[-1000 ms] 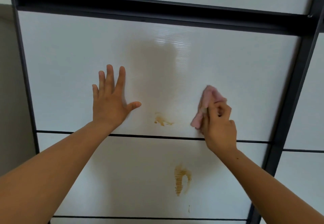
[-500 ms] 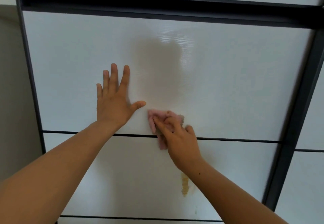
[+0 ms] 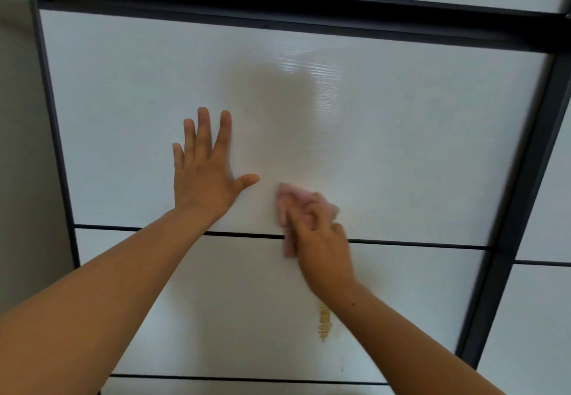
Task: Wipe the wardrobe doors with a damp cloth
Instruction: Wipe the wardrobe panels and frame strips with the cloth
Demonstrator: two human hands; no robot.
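Rubbing low on the upper panel of the wardrobe door (image 3: 401, 147), the right hand (image 3: 319, 240) has its fingers curled round a bunched pink cloth (image 3: 290, 194) and presses it against the white surface. The cloth sits just above the thin dark strip (image 3: 123, 228) that divides the upper panel from the one below, and a loose end of it hangs down across that strip. Hand and cloth are blurred, so the exact fold of the cloth cannot be made out.

The left hand (image 3: 202, 175) lies flat on the same panel, just to the left of the cloth, fingers straight and spread, thumb pointing toward the cloth without touching it. It grasps nothing and seems only to brace the door.

As for progress, the work looks to be in its early or middle part. The upper panel shows no mark around the cloth, though whatever lies beneath the cloth is hidden. On the lower panel a yellow-brown stain (image 3: 323, 323) shows beside the right forearm, partly covered by it, with a small speck further down; neither looks wiped. The neighbouring door (image 3: 543, 317) to the right, beyond the dark upright frame (image 3: 506, 224), shows no stain, and whether it has been wiped cannot be told. The lower panel's stain is probably the next thing to deal with.
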